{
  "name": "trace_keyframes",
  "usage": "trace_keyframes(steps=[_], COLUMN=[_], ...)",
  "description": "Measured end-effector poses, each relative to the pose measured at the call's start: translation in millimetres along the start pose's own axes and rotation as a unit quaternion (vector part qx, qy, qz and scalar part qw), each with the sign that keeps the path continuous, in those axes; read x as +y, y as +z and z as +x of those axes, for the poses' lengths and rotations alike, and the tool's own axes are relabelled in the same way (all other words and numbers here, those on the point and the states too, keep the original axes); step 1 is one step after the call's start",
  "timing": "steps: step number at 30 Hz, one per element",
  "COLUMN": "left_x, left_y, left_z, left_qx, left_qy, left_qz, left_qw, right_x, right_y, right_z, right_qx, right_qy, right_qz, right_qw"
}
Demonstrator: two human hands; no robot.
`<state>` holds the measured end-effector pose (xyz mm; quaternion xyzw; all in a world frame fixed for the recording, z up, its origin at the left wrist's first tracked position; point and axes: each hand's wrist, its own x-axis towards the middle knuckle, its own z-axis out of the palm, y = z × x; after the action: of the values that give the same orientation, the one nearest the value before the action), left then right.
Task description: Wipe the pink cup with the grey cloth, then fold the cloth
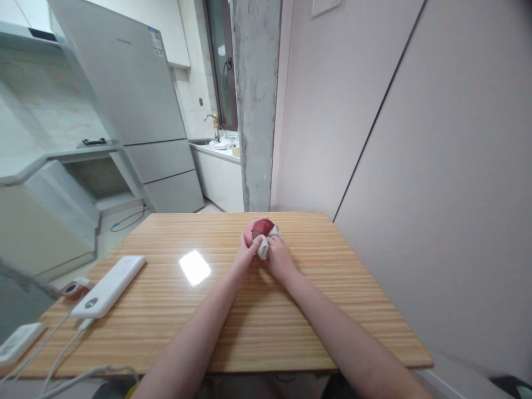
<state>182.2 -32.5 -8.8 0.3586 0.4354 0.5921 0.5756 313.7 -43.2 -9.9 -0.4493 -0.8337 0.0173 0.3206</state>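
Observation:
A small pink cloth piece (263,224) with off-white fabric at its near side is held up at the far middle of the table. Its shape is bunched, with a darker red hollow on top, so I cannot tell its exact kind. My left hand (248,250) is closed around its left side, the thumb pressing on the off-white part. On the right side my right hand (280,257) is also closed, its fingers pinching the off-white fabric. Part of the cloth is hidden behind both hands.
A white power bank (110,288) with a plugged-in cable lies at the table's left, near a small red-and-white object (75,288) and a white block (20,342). The wooden table (324,321) borders a plain wall (415,166). Behind stands a grey fridge (137,83).

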Motion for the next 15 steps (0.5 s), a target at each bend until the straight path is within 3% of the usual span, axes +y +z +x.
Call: trace_keyframes(steps=[2,5,7,10,12,15], left_x=[-4,-1,2,-1,-7,-14], left_y=[5.0,-0.2,-6.9,-12.1,-11.5,-9.2], left_z=[-3,-1,2,8,10,14], left_qx=[0.008,0.023,0.024,0.027,0.020,-0.018], left_qy=[0.015,-0.019,-0.035,-0.012,0.017,0.058], left_qz=[-0.019,0.012,0.027,0.028,0.045,0.050], left_qw=[1.000,0.999,0.999,0.999,0.999,0.997], right_x=[0,4,10,22,29,33], right_y=[4,5,0,-13,-20,-24], right_z=[-1,-2,-2,0,1,3], right_qx=[0.004,0.036,0.141,0.300,0.277,0.123], right_qy=[-0.012,-0.022,0.039,0.134,0.118,0.034], right_qz=[0.051,0.167,0.214,0.192,0.151,0.105], right_qw=[0.999,0.985,0.966,0.925,0.941,0.986])
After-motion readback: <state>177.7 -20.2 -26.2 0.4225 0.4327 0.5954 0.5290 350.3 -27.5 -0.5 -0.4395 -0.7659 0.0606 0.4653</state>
